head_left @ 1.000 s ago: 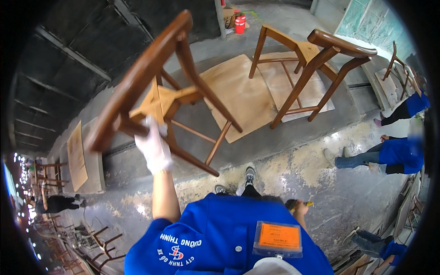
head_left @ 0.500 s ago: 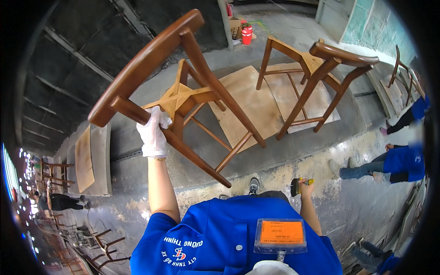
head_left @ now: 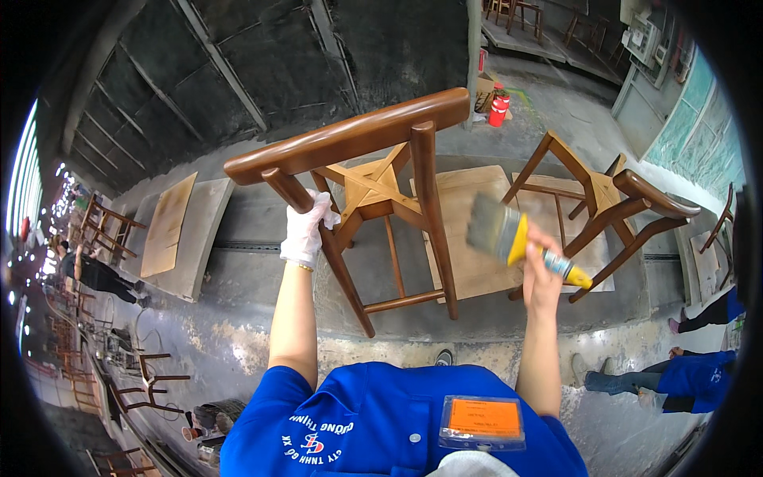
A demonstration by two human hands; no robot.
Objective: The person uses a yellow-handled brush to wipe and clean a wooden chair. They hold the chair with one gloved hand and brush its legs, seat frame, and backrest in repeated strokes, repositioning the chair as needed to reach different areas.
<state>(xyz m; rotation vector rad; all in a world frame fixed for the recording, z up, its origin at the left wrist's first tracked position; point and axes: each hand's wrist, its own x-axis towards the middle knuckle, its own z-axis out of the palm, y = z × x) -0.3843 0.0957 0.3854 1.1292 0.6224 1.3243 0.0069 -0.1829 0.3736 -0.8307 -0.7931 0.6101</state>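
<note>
Your gloved left hand [head_left: 308,230] is clamped on a rear leg of the brown chair [head_left: 372,191], just under its backrest, ahead of you. Your bare right hand [head_left: 542,274] has its fingers wrapped round the brush [head_left: 517,238], its blurred bristles pointing left. Beyond are tan sheets [head_left: 477,266], a second chair [head_left: 602,195] at right, then a red container [head_left: 498,113].

Moderate, uneven light. Dark grey panelled wall [head_left: 230,71] dim; white slatted opening [head_left: 28,171] at far left burns out, bright specks below. Glare patches on worn grey concrete floor [head_left: 246,350]. Sheen along brown wooden chair [head_left: 350,135]. Yellow-handled flat paintbrush [head_left: 494,229] motion-blurred at bristles. Fisheye bends edges; corners black.
</note>
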